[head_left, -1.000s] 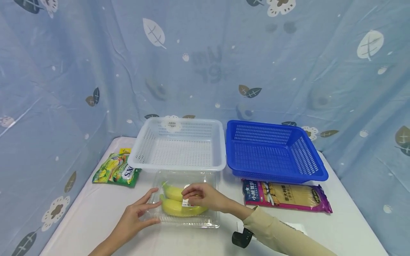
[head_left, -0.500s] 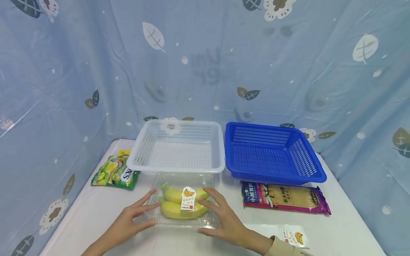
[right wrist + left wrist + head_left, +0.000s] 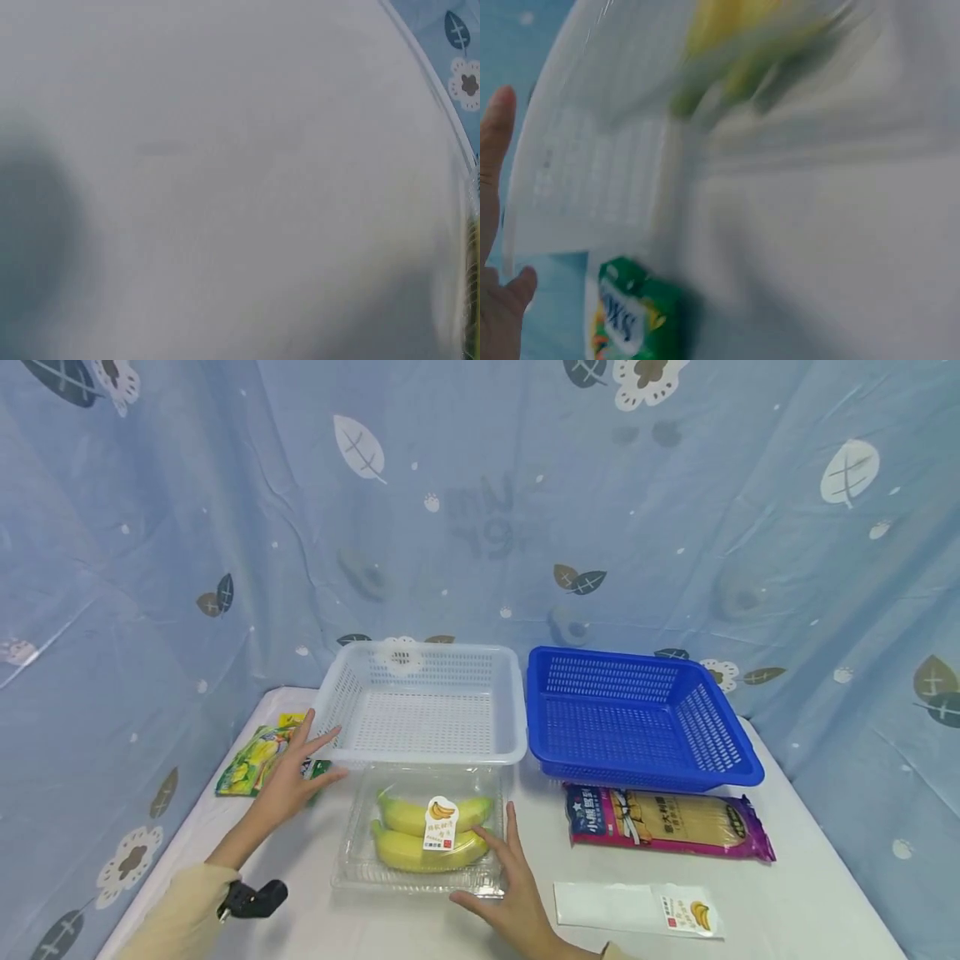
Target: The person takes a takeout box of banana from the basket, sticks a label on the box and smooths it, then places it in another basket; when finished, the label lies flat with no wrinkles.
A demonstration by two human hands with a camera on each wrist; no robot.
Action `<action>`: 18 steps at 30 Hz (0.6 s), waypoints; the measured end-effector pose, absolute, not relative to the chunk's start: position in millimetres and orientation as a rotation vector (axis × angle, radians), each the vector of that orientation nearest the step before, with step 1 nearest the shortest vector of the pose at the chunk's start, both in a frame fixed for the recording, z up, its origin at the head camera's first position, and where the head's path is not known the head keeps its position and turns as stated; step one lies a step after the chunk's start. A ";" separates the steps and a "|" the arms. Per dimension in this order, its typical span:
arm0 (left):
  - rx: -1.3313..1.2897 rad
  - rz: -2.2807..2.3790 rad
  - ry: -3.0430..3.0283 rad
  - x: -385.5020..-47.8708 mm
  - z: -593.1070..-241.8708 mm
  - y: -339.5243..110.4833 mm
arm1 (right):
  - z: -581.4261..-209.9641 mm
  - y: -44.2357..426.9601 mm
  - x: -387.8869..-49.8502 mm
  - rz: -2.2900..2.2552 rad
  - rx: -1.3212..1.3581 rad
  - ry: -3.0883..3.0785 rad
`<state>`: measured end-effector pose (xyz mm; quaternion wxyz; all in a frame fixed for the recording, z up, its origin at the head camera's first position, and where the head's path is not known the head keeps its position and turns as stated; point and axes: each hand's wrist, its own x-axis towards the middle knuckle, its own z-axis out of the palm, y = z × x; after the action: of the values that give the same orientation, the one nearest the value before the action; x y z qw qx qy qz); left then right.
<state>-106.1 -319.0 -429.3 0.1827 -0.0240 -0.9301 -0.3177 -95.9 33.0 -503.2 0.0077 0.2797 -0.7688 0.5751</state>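
A clear plastic box [image 3: 360,860] holds two bananas [image 3: 420,853] and bears a white label [image 3: 440,823] with a banana picture. My right hand [image 3: 517,897] is at its front right corner, thumb and fingers spread; whether they touch the box I cannot tell. My left hand [image 3: 288,781] is raised over a green and yellow snack bag [image 3: 251,768], fingers spread, by the front left corner of the white basket [image 3: 427,756]. In the left wrist view the thumb and a finger show at the left edge, with nothing held. The right wrist view shows mostly blurred white tabletop.
A blue basket [image 3: 645,777] stands to the right of the white one. In front of it lies a pack of dry noodles [image 3: 675,822]. Nearer the front right is a white label sheet [image 3: 607,906] with one banana sticker [image 3: 692,912]. Blue patterned cloth [image 3: 480,527] surrounds the table.
My right hand left the label and moved to the box's right side. My left hand let go of the box's left side and moved up and left toward the white basket and snack bag.
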 end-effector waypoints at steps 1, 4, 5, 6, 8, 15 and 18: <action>-0.072 -0.864 -2.660 -112.8 -427.1 -323.5 | -502.8 31.4 -95.8 1.845 0.845 -2.379; -0.083 -0.768 -2.761 -125.1 -421.3 -337.2 | -502.7 27.9 -95.7 1.968 0.794 -2.293; -0.078 -0.754 -2.790 -126.7 -420.4 -341.8 | -503.0 27.0 -95.4 1.999 0.784 -2.264; -0.068 -0.747 -2.818 -127.5 -419.4 -346.0 | -503.1 26.5 -94.7 2.027 0.768 -2.240; -0.025 -0.779 -2.866 -128.2 -417.6 -352.9 | -503.3 26.2 -93.5 2.059 0.733 -2.209; 0.135 -0.962 -2.896 -132.8 -410.7 -360.1 | -499.1 30.1 -93.4 2.160 0.678 -2.133; 0.164 -0.970 -2.905 -135.7 -407.3 -360.0 | -494.2 32.9 -94.0 2.170 0.680 -2.136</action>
<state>-135.7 -360.0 -407.3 0.0373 0.0536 -0.9465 -0.3161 -94.0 32.9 -494.2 0.0106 0.2178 -0.6847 0.6955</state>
